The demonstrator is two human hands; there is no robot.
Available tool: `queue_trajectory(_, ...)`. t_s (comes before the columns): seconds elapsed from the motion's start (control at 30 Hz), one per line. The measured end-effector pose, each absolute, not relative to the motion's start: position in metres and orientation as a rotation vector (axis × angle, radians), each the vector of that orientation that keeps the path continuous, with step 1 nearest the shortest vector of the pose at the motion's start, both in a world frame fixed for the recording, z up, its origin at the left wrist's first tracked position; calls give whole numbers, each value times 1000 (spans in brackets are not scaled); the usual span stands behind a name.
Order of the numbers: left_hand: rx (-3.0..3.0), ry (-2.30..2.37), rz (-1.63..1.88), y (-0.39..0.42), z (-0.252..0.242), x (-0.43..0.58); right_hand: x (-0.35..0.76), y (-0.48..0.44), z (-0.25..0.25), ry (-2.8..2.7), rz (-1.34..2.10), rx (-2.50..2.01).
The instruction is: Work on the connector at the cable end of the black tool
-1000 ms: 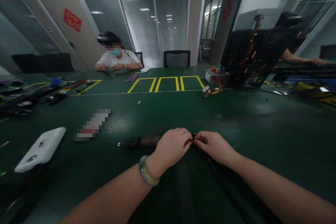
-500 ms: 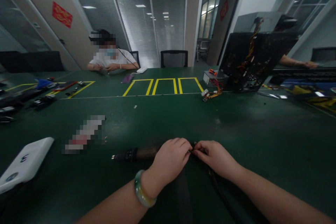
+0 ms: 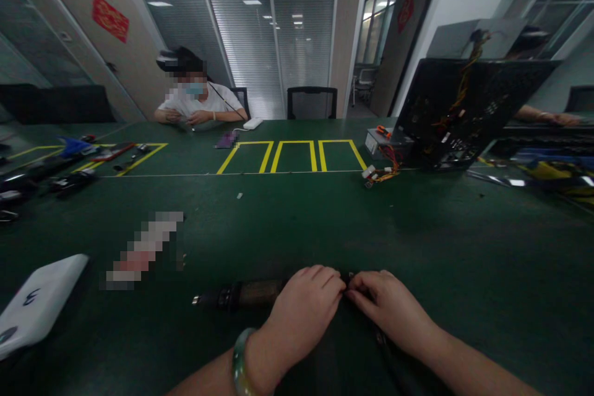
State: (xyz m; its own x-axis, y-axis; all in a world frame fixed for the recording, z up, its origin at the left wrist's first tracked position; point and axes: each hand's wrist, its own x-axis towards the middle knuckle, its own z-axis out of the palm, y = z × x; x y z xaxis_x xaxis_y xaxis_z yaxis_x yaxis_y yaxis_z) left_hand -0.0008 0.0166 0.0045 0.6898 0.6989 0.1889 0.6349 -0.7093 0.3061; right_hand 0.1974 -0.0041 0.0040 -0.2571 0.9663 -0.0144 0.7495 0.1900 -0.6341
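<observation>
My left hand (image 3: pixel 304 312), with a green bangle (image 3: pixel 239 364) on its wrist, curls over a dark strap (image 3: pixel 241 294) lying on the green table (image 3: pixel 297 223). A buckle end of the strap sticks out to the left of the hand. My right hand (image 3: pixel 390 306) is closed in a pinch that meets the left fingertips at the strap's middle. Both hands grip the strap where they touch. A dark band runs from under the hands toward me.
A white flat device (image 3: pixel 39 303) lies at the near left, a blurred-out object (image 3: pixel 143 249) beside it. Yellow tape rectangles (image 3: pixel 292 154) mark the far table. A black open computer case with wires (image 3: pixel 464 111) stands right. A person in white (image 3: pixel 197 105) sits opposite, tools at far left.
The view has tilted up a little, so my hands and the strap sit lower in the picture. The hands keep the same pinch on the strap.
</observation>
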Motion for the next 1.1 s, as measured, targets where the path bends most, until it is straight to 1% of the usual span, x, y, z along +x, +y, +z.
queue_trajectory(0.47, 2712, 1077, 447, 15, 10, 1, 201, -4, 3, -2109, 735, -1532)
queue_trajectory(0.77, 2762, 1150, 524, 5, 14, 3, 204, -8, 1, -2100, 756, -1485)
queue_trajectory(1.1, 2787, 1197, 494, 3, 13, 5, 203, -13, -2, -2102, 659, -1518)
